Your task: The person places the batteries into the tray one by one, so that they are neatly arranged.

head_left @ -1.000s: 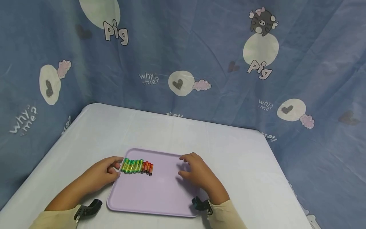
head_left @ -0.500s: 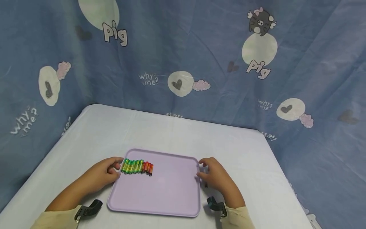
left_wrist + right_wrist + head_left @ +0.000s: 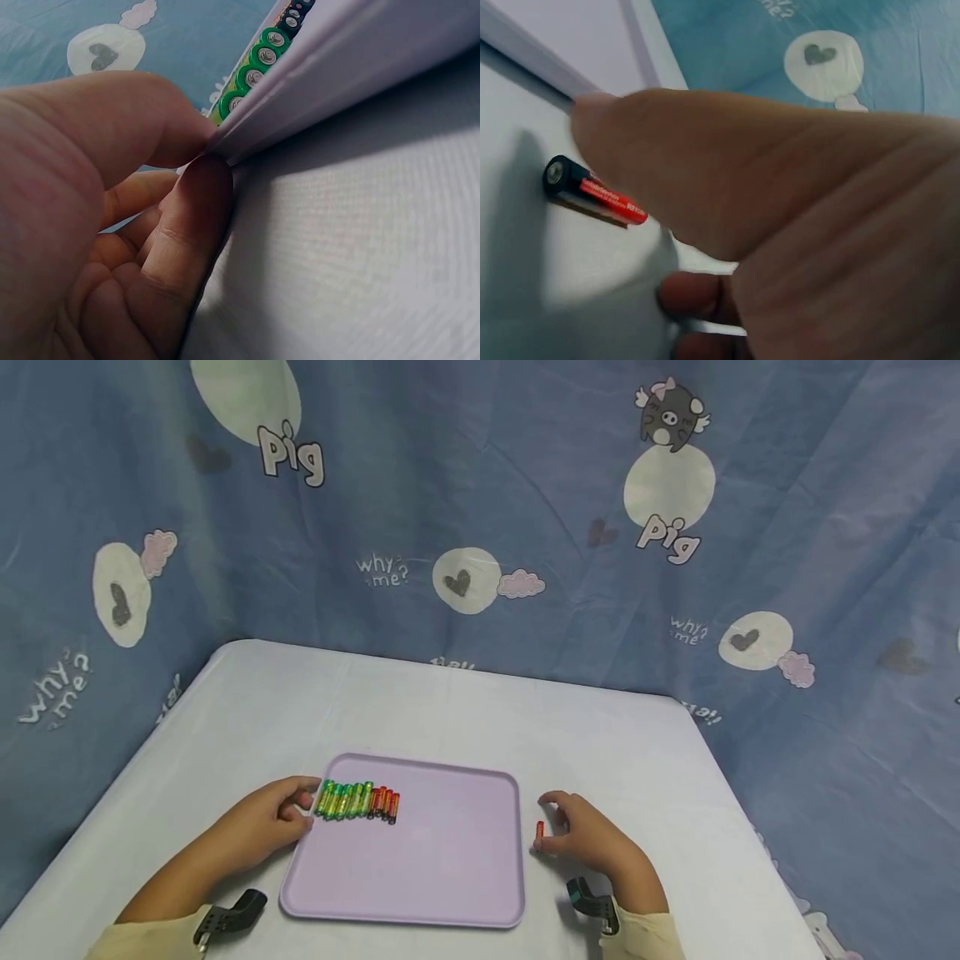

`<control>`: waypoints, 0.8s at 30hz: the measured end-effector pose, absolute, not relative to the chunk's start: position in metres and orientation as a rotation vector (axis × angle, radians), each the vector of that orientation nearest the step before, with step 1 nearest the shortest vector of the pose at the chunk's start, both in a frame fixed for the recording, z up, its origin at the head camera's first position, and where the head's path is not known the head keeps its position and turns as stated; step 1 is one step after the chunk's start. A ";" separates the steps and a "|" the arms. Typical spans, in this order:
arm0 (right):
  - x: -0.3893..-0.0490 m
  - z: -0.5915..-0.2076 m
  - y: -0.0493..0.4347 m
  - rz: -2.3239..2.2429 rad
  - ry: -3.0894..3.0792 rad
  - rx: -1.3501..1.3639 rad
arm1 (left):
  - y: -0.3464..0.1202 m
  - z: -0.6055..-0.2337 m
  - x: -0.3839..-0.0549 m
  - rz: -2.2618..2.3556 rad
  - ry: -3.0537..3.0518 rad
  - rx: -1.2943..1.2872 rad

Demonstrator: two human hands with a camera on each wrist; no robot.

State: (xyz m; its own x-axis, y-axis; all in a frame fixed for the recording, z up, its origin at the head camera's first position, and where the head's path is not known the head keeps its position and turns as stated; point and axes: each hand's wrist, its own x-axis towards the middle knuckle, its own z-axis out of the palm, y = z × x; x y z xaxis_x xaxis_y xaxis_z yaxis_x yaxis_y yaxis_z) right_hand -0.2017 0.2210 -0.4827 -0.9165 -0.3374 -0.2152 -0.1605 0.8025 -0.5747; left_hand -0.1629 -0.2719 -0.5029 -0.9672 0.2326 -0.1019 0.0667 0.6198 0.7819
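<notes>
A lilac tray lies on the white table. My left hand pinches its left rim; in the left wrist view the thumb and a finger meet at the tray's edge. Inside, close to that hand, green-and-gold batteries lie in a row, continued by several smaller red-and-black batteries. One more red-and-black battery lies on the tablecloth right of the tray. Around it my right hand is spread, thumb and fingers apart; its thumb overlaps the battery's near end in the head view.
Behind the table and along its sides hangs a blue printed curtain. A black wrist mount sits at the left cuff and another black mount at the right cuff.
My right hand has moved right from over the tray to the tablecloth beside it, exposing the loose red-and-black battery. The left hand keeps its hold on the rim.
</notes>
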 end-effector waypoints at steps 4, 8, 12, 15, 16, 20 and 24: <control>-0.200 -0.488 0.224 -0.831 2.649 -0.411 | -0.272 -0.505 -0.163 1.254 2.663 0.253; -0.196 -0.487 0.226 -0.838 2.648 -0.431 | -0.270 -0.508 -0.165 1.268 2.654 0.254; -0.195 -0.486 0.227 -0.835 2.664 -0.472 | -0.269 -0.510 -0.166 1.279 2.642 0.260; -0.197 -0.488 0.225 -0.850 2.666 -0.534 | -0.271 -0.509 -0.164 1.263 2.654 0.250; -0.198 -0.489 0.224 -0.861 2.665 -0.552 | -0.272 -0.508 -0.164 1.257 2.661 0.251; -0.200 -0.492 0.221 -0.866 2.678 -0.588 | -0.273 -0.506 -0.163 1.268 2.661 0.259; -0.200 -0.493 0.221 -0.848 2.709 -0.579 | -0.273 -0.505 -0.164 1.264 2.654 0.263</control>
